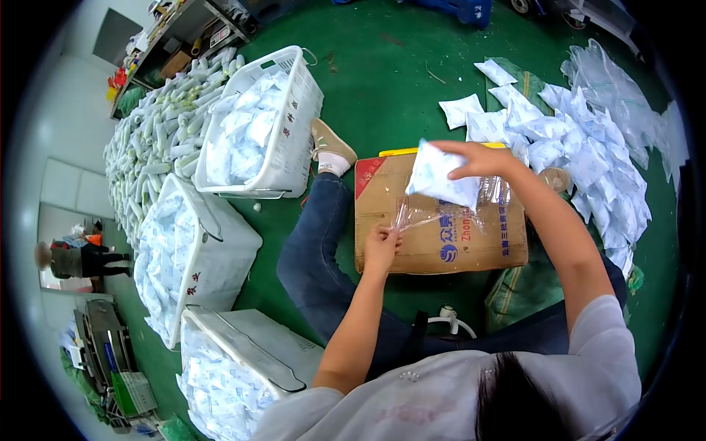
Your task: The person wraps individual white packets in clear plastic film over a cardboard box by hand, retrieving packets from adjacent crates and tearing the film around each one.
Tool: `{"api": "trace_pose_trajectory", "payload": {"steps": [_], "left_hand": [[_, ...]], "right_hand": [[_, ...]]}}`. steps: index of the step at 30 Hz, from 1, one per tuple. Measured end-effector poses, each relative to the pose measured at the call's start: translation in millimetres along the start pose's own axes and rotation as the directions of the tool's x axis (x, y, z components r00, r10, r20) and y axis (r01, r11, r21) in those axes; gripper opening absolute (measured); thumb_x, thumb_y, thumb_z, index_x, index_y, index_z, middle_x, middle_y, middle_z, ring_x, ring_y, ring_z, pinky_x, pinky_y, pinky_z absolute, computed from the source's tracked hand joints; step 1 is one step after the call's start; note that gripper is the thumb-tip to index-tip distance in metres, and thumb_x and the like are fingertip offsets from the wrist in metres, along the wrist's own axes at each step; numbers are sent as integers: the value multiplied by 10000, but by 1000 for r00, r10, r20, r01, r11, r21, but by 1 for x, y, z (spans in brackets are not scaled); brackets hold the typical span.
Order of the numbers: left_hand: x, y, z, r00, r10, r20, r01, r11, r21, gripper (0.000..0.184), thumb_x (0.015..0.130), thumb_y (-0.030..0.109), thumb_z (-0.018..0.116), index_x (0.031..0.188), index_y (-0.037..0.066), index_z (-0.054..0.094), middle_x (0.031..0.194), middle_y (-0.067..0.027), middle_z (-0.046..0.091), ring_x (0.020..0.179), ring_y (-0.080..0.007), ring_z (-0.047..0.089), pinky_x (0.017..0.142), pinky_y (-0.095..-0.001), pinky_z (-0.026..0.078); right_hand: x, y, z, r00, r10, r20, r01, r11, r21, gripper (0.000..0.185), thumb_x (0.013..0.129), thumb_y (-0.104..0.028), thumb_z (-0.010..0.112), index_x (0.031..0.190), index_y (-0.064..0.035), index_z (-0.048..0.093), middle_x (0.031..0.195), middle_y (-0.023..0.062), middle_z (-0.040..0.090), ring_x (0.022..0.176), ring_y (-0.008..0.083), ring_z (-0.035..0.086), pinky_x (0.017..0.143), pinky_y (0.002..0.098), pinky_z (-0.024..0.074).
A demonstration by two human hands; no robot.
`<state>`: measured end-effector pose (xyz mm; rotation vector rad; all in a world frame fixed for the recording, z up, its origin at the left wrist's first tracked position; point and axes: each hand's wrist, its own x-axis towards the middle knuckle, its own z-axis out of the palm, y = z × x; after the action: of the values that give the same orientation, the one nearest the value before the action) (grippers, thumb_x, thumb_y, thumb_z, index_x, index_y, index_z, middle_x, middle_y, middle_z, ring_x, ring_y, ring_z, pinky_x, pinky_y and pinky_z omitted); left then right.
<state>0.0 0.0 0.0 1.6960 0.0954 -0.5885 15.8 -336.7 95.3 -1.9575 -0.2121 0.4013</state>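
A cardboard box (382,195) with printed lettering lies between my knees. My right hand (478,160) grips a white gel ice pack (438,175) above the box, thumb on its near face. Over the box, my left hand (382,248) pinches the edge of a clear plastic bag (426,215). The bag stretches from those fingers toward the underside of the pack; whether the pack touches it I cannot tell. More white packs (581,147) lie heaped on the floor to the right.
On the left stand three white baskets (298,110) full of white packs. Behind them is a pile of wrapped green-white produce (165,140). Loose clear plastic sheeting (614,92) lies at the far right. Another person (84,259) stands in the left background.
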Motion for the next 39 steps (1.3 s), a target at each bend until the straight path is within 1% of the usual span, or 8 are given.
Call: {"api": "trace_pose_trajectory", "payload": {"steps": [4, 6, 10, 13, 28, 33, 35, 39], "left_hand": [[-20, -3, 5, 996, -88, 24, 89, 994, -67, 136, 951, 69, 638, 949, -7, 525, 838, -112, 665, 685, -138, 644, 577, -237, 522], [-9, 6, -7, 998, -66, 21, 68, 995, -70, 141, 954, 79, 636, 945, -8, 527, 840, -113, 666, 680, -140, 645, 577, -241, 526], [-3, 17, -8, 990, -138, 36, 142, 981, -135, 198, 947, 141, 663, 976, -12, 541, 828, -113, 668, 633, -138, 639, 518, -243, 507], [5, 39, -2, 966, -244, 81, 248, 968, -46, 252, 949, 216, 667, 990, -13, 571, 784, -102, 660, 566, -129, 613, 483, -239, 480], [-170, 88, -73, 995, 56, 84, -70, 981, 181, 134, 940, 83, 649, 889, -39, 670, 699, -61, 619, 634, -107, 579, 592, -230, 438], [-78, 109, 23, 708, 621, 336, -700, 682, 213, 205, 925, 58, 637, 1105, 0, 716, 1110, -126, 655, 1009, -226, 636, 878, -289, 487], [-30, 74, 64, 781, 446, 437, -565, 802, 192, 204, 949, 123, 622, 1098, 39, 733, 1256, -146, 650, 1199, -273, 590, 1007, -339, 439], [-30, 66, 72, 544, 492, 680, -821, 144, 553, 776, 858, 425, 721, 1429, -21, 444, 1515, -252, 374, 1407, -401, 358, 1071, -567, 348]], "right_hand": [[4, 19, 3, 997, 72, -33, -79, 872, -483, 789, 764, -216, 773, 1488, -203, 458, 1476, 178, 478, 1367, 352, 435, 1152, 424, 321], [2, 20, 0, 954, -269, -136, 78, 656, -751, 586, 779, -259, 771, 1333, -156, 610, 1356, 193, 555, 1245, 340, 532, 1039, 383, 427], [-97, -15, 52, 675, 317, -666, -566, 802, -192, 451, 823, -406, 731, 1058, -34, 631, 1167, 181, 616, 959, 311, 646, 772, 430, 529], [-144, 26, 142, 628, -45, -777, -564, 662, -494, 531, 787, -419, 766, 1105, -43, 566, 1051, 168, 607, 895, 376, 633, 771, 486, 512], [-260, -90, 80, 997, 21, -74, -69, 673, -736, 111, 868, -129, 617, 866, -53, 536, 782, 136, 543, 737, 348, 605, 651, 455, 498], [-127, -57, 65, 942, -203, -269, -50, 706, -706, 151, 859, -125, 646, 896, -31, 534, 835, 174, 571, 787, 389, 596, 663, 469, 484], [-60, -9, 76, 874, -330, -356, 46, 786, -617, 123, 903, -157, 616, 921, -56, 547, 886, 144, 619, 801, 387, 613, 675, 478, 490], [-8, 45, 96, 901, -31, -432, -158, 905, -395, 132, 870, -174, 643, 916, -56, 606, 860, 151, 669, 821, 364, 646, 713, 469, 506]]}}
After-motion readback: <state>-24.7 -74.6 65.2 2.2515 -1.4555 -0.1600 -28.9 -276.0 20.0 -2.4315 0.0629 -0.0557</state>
